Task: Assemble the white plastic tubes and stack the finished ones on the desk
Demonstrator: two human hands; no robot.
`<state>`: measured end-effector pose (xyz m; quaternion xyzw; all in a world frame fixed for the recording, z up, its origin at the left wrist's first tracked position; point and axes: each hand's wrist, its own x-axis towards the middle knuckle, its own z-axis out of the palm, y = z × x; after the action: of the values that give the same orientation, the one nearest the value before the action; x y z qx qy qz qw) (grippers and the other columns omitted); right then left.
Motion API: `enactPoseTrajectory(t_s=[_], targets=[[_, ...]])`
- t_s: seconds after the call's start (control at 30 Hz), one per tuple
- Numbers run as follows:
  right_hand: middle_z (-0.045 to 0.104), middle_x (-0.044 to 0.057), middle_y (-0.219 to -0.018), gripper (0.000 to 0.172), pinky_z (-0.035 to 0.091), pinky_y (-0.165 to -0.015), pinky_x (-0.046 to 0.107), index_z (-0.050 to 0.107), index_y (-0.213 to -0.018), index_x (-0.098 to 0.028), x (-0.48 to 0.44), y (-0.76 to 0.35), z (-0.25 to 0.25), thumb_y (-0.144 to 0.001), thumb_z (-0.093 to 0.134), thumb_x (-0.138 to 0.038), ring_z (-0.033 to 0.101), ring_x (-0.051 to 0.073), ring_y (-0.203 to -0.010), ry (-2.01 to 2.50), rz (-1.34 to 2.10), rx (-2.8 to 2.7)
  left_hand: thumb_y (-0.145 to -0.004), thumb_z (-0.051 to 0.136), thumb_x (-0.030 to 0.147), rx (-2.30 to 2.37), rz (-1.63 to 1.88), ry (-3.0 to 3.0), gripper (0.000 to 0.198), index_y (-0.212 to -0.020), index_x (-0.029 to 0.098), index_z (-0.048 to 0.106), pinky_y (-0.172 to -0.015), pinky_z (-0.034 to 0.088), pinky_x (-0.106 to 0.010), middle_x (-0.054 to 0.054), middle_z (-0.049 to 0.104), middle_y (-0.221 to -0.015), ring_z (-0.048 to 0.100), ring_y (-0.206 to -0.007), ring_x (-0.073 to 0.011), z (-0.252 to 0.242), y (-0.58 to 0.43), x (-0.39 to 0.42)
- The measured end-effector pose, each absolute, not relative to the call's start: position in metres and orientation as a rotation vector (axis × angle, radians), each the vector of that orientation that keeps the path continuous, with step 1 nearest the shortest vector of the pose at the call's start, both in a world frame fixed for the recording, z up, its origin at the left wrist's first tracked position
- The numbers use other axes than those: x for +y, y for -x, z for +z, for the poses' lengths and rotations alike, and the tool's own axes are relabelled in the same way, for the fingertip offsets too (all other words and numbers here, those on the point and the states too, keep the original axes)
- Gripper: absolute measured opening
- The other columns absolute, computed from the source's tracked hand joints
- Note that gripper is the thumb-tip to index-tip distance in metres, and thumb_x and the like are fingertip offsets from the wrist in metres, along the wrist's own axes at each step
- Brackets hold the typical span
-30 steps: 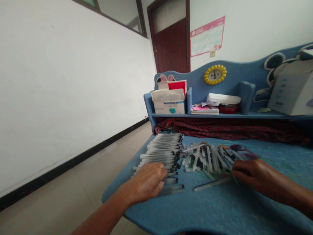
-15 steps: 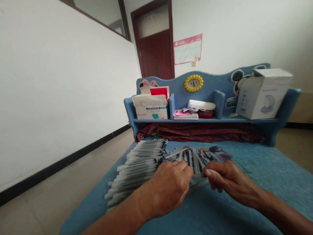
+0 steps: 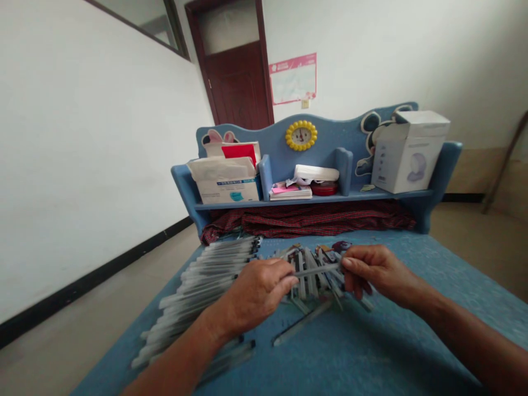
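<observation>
Between my hands runs a slim translucent pen, held nearly level above the table. My left hand is closed on its left end, and my right hand pinches the right end; both ends are hidden by the fingers. Under and behind it lies a loose heap of pen parts, pale tubes with some dark pieces. A single pen rests on the table in front of the heap. To the left, many translucent pens with black ends are stacked side by side, partly covered by my left forearm.
The blue table has a raised shelf at its back. On it stand a mask box, some papers, a red round tin and a white carton. A checked cloth lies beneath the shelf.
The view has swung to the right. My hands have lifted and moved apart, so the pen between them now shows. The single pen in front of the heap is uncovered.
</observation>
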<state>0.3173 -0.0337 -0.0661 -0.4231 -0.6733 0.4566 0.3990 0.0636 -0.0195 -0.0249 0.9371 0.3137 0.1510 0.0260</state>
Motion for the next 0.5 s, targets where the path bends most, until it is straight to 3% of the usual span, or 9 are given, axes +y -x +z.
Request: enactPoseTrajectory(t_s=[0.27,0.37,0.5], targets=[[0.066,0.003,-0.068,0.026,0.046,-0.054,0.024,0.056,-0.081,-0.016,-0.036,-0.313,-0.061,-0.077,0.064,-0.040,0.061,0.012,-0.060,0.979,1.214,-1.627,-0.089,0.043,0.023,0.946,0.496,-2.765,0.022,-0.081,0.015,0.062,-0.063,0.040,-0.021,0.000,0.060,-0.069,0.056,-0.065,-0.0109,-0.021,-0.061,-0.021],[0.066,0.002,-0.067,0.028,0.043,-0.049,0.023,0.055,-0.081,-0.016,-0.036,-0.310,-0.063,-0.080,0.058,-0.044,0.060,0.012,-0.057,1.066,1.163,-1.675,-0.089,0.043,0.023,0.969,0.505,-2.781,0.022,-0.080,0.015,0.062,-0.062,0.040,-0.021,0.000,0.060,-0.069,0.056,-0.065,-0.0112,-0.023,-0.060,-0.019],[0.060,0.001,-0.053,0.043,0.036,-0.040,0.021,0.050,-0.064,-0.017,-0.035,-0.307,-0.068,-0.087,0.041,-0.052,0.053,0.009,-0.042,1.189,1.051,-1.744,-0.089,0.043,0.023,0.976,0.498,-2.801,0.023,-0.079,0.015,0.062,-0.061,0.039,-0.021,0.000,0.059,-0.067,0.056,-0.065,-0.0114,-0.024,-0.059,-0.018]])
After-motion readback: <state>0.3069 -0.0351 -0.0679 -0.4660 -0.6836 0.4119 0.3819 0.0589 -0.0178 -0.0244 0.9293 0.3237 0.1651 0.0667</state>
